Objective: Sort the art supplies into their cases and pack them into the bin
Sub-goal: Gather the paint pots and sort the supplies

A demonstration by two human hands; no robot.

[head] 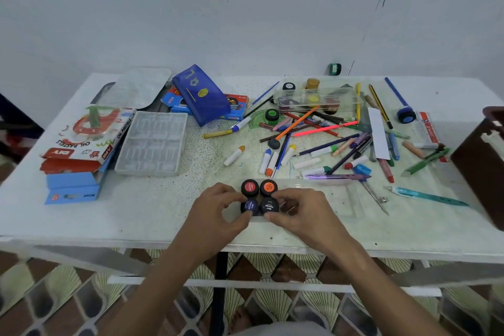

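Paint pots, four, lids up, are clustered two by two at the near counter edge. Left grip is curled on the blue-lidded pot; right grip on the black-lidded pot. Clear case at the back holds more pots. Grey tray lies lengthwise away, contents unclear.

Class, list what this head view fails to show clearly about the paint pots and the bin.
- Bin: cut off by the right edge; contents unseen.
- Blue-lidded pot: partly covered by left hand.
- Black-lidded pot: its side hidden by right hand.
- Lid print: too small.
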